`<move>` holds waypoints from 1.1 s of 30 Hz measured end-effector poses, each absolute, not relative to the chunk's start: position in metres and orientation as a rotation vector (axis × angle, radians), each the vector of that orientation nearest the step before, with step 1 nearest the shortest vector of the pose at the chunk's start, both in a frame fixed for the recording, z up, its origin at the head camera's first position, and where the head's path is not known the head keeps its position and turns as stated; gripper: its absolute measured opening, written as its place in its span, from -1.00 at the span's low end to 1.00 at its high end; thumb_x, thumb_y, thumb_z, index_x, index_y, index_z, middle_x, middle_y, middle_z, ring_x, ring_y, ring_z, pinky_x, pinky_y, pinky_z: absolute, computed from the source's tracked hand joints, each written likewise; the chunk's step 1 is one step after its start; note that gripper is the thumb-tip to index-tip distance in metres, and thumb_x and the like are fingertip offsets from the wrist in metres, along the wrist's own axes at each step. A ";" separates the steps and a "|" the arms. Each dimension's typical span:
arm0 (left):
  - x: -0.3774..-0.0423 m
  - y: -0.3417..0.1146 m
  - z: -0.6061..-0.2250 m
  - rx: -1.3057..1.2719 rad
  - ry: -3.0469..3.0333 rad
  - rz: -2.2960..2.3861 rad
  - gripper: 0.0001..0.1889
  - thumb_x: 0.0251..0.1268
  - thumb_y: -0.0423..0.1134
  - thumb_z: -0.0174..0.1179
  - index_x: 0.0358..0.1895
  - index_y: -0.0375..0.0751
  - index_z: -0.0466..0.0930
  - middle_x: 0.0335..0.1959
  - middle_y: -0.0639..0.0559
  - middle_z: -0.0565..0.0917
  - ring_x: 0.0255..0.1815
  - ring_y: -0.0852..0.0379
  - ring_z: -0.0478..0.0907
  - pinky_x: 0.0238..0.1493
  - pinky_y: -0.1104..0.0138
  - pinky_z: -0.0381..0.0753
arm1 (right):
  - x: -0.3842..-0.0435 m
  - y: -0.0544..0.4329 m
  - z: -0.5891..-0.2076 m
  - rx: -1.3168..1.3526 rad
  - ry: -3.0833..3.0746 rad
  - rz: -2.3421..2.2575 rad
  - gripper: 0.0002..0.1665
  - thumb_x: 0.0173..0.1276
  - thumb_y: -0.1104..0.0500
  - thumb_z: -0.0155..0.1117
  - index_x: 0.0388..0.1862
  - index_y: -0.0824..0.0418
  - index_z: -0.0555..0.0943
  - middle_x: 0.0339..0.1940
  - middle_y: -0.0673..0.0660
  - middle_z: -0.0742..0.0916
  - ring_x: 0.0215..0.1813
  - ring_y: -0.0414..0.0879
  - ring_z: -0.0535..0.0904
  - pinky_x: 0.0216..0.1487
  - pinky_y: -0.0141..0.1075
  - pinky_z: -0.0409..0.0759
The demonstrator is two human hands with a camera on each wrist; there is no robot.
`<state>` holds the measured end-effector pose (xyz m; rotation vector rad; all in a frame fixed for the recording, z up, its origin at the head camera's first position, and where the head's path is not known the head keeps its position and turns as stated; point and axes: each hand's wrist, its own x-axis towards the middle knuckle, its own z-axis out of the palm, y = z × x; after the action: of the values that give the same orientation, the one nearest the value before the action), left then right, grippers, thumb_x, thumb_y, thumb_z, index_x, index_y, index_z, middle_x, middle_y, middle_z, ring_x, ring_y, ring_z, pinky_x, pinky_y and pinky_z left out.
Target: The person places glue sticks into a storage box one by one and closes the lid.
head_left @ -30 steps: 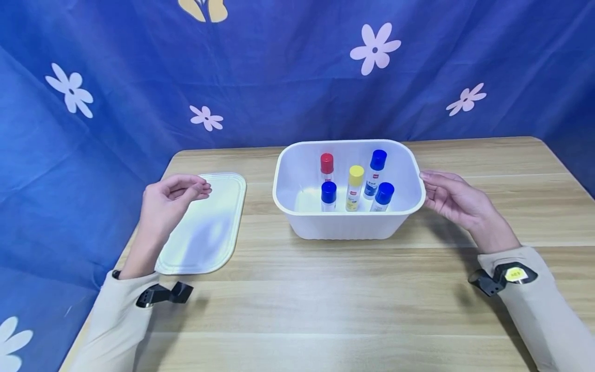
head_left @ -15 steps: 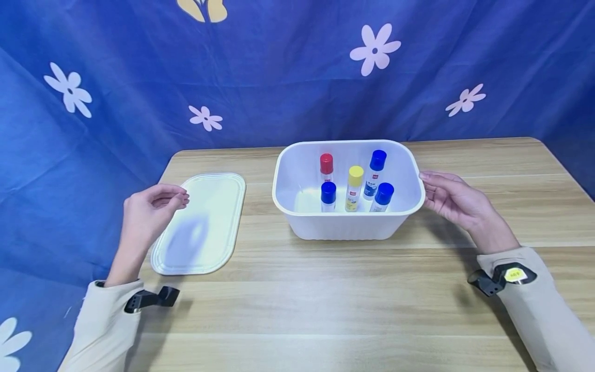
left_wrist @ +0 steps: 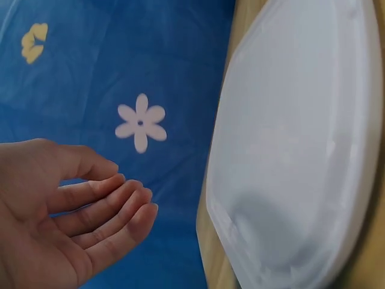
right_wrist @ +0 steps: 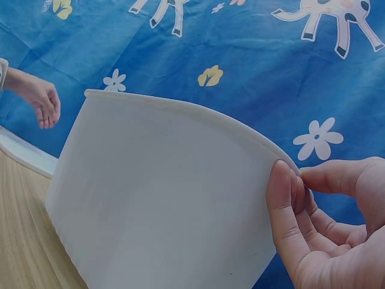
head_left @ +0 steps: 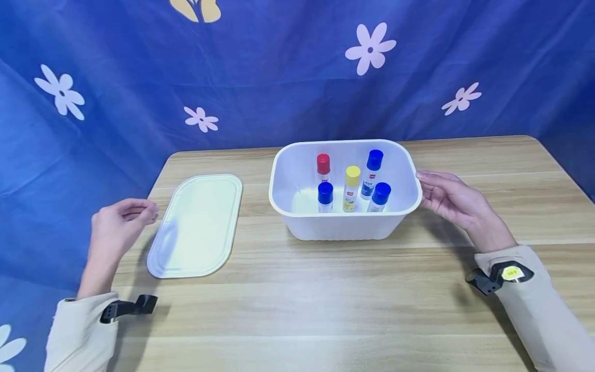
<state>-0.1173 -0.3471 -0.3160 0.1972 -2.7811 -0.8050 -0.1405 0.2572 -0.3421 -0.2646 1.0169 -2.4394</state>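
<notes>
A white plastic bin point(head_left: 344, 227) stands on the table with several small glue bottles standing in it. One has a red cap point(head_left: 323, 164), one a yellow cap point(head_left: 351, 188), and three have blue caps point(head_left: 372, 174). At the bin's right end, my right hand point(head_left: 453, 201) holds the rim between thumb and fingers; the right wrist view shows the fingertips point(right_wrist: 280, 180) against the outer wall. My left hand point(head_left: 118, 225) hovers past the left edge of a flat white lid point(head_left: 197, 227). Its fingers point(left_wrist: 114, 205) are loosely curled, holding nothing.
The wooden table point(head_left: 297, 299) ends on the left just beside the lid. A blue curtain point(head_left: 288, 72) with printed flowers hangs behind the table and along its left side. Each forearm carries a black wrist mount point(head_left: 127, 308).
My left hand has moved left and toward me, from above the lid to beyond its left edge. The right hand stays at the bin's rim; the bin and bottles have not moved.
</notes>
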 end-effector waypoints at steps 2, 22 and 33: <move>-0.116 -0.353 -0.318 0.218 -2.808 -0.790 -0.60 0.35 -0.02 0.16 -0.07 -0.35 0.65 -0.61 0.76 0.46 -0.56 0.74 0.43 -0.43 0.68 0.36 | -0.141 0.257 -0.343 -0.272 1.017 -2.434 -0.65 0.54 0.41 -0.17 -0.03 0.48 0.61 -0.12 0.27 0.71 -0.07 -0.01 0.67 0.00 -0.27 0.67; -0.121 -0.364 -0.339 0.218 -3.064 -0.628 -0.63 0.34 -0.08 0.12 -0.07 -0.36 0.65 -0.38 -0.10 0.76 -0.49 0.49 0.46 -0.33 0.40 0.34 | -0.140 0.257 -0.343 -0.261 1.024 -2.442 -0.67 0.53 0.40 -0.13 -0.04 0.49 0.61 -0.13 0.28 0.71 -0.09 0.00 0.67 -0.02 -0.26 0.67; -0.120 -0.366 -0.344 0.262 -3.082 -0.618 -0.62 0.33 -0.08 0.15 -0.08 -0.37 0.64 -0.46 -0.05 0.75 -0.50 0.32 0.55 -0.37 0.37 0.35 | -0.141 0.256 -0.343 -0.247 1.024 -2.439 -0.67 0.53 0.40 -0.13 -0.05 0.47 0.62 -0.15 0.27 0.72 -0.10 -0.01 0.67 -0.03 -0.27 0.68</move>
<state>-0.1200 -0.3663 -0.3442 0.2615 -3.0816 -0.6180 -0.1413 0.2555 -0.3431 -0.2467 1.0240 -2.4387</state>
